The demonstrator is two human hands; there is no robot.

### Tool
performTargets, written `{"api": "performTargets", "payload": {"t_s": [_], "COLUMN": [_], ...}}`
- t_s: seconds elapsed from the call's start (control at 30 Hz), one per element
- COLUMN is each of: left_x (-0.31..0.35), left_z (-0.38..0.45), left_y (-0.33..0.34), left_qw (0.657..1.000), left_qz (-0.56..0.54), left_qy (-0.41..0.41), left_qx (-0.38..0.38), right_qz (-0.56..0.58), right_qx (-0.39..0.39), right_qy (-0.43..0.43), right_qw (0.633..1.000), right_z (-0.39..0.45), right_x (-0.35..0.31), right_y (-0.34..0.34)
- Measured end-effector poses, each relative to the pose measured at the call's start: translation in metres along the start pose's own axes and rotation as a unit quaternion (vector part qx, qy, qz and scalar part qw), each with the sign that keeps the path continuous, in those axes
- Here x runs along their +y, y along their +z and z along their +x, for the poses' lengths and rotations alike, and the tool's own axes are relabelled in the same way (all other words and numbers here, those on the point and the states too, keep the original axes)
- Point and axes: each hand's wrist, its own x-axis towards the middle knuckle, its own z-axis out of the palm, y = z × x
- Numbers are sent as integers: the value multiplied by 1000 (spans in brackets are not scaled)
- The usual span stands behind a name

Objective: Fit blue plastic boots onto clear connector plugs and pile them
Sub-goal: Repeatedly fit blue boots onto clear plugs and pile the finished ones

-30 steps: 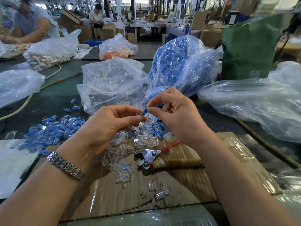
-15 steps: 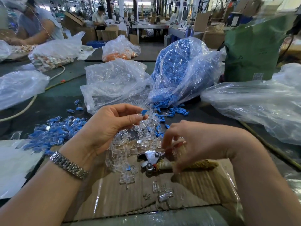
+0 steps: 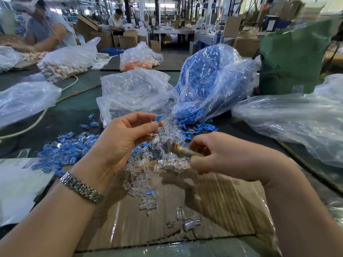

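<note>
The person's left hand (image 3: 122, 140) is held up over the surface (image 3: 78, 115), and its thumb and fingers pinch one clear plug with a blue boot (image 3: 156, 120) at the tips. The blue part peeks out just past the clear part, so the boot looks to be on or almost on, but the piece is too small to tell how far it is pushed. The right hand (image 3: 220, 154) is lower and its fingers are curled round the taped handle of a small tool (image 3: 182, 150), which is blurry; it may be for pressing the boot home, though that is only a guess. To the left lies a pile of finished blue-and-clear pieces (image 3: 63, 149), so a good many are done. A lot is still left: loose clear plugs (image 3: 148, 169) are spread under and between the hands on a sheet of cardboard (image 3: 213, 206), and loose blue boots (image 3: 198, 126) spill from the mouth of a big bag of blue boots (image 3: 209, 78), which still looks very full. Beside it is a bag of clear plugs (image 3: 133, 89). The job looks only partly done, with far more to fit than is piled.
</note>
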Motion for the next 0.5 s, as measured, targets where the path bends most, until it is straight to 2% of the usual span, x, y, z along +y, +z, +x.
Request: {"api": "performTargets", "payload": {"t_s": [0.13, 0.33, 0.5], "left_x": [1, 2, -2], "left_z": [-1, -4, -2], "left_y": [3, 10, 8], "left_qw": [1000, 999, 994], "left_qz": [-21, -3, 67], "left_qy": [9, 47, 84], "left_qx": [-2, -14, -8], "right_qz": [61, 151, 160], "right_qx": [26, 8, 24], "right_qy": [-3, -16, -13], "right_qw": [998, 988, 987], "right_z": [6, 10, 9], "right_x": [0, 0, -4], "right_y": [-1, 3, 5]}}
